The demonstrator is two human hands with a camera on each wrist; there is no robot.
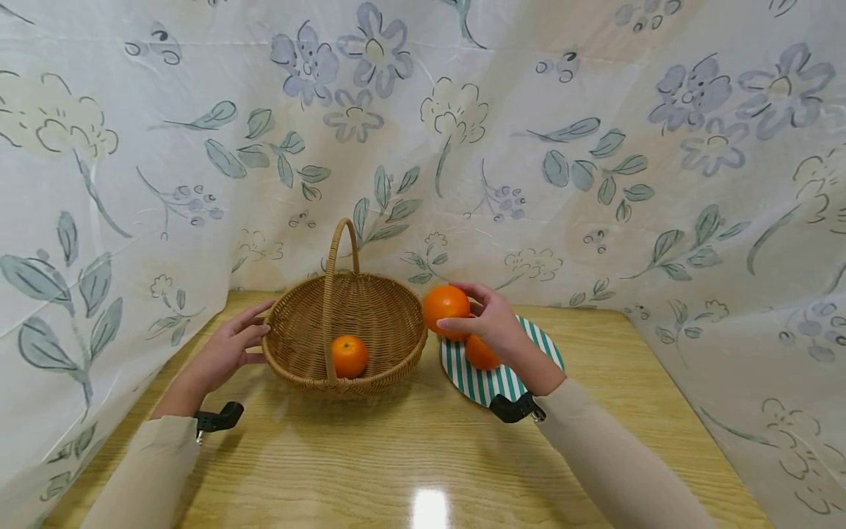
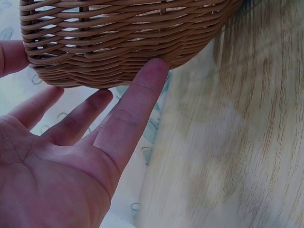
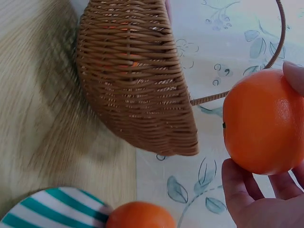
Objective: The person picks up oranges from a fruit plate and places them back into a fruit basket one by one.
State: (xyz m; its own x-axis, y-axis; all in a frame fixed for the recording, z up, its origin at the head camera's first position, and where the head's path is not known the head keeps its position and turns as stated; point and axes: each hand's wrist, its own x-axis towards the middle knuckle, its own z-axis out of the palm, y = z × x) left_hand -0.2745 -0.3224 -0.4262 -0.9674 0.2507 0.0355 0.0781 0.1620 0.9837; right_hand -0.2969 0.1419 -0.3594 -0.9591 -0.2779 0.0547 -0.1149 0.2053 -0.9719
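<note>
A wicker basket [image 1: 370,308] with a tall handle stands on the wooden table, with one orange [image 1: 349,355] inside it. My left hand [image 1: 234,339] rests open against the basket's left wall [image 2: 118,47], its straight fingers [image 2: 137,104] touching the weave. My right hand [image 1: 479,317] grips a second orange [image 1: 446,306] [image 3: 261,123], lifted just right of the basket [image 3: 137,80] and above a green-and-white striped plate [image 1: 492,382] [image 3: 52,209]. A third orange [image 1: 480,354] [image 3: 140,216] lies on that plate, partly behind my hand.
A floral cloth [image 1: 595,147] hangs behind and along both sides of the table. The bare wooden tabletop [image 1: 396,455] stretches toward me, with a light glare near the front edge.
</note>
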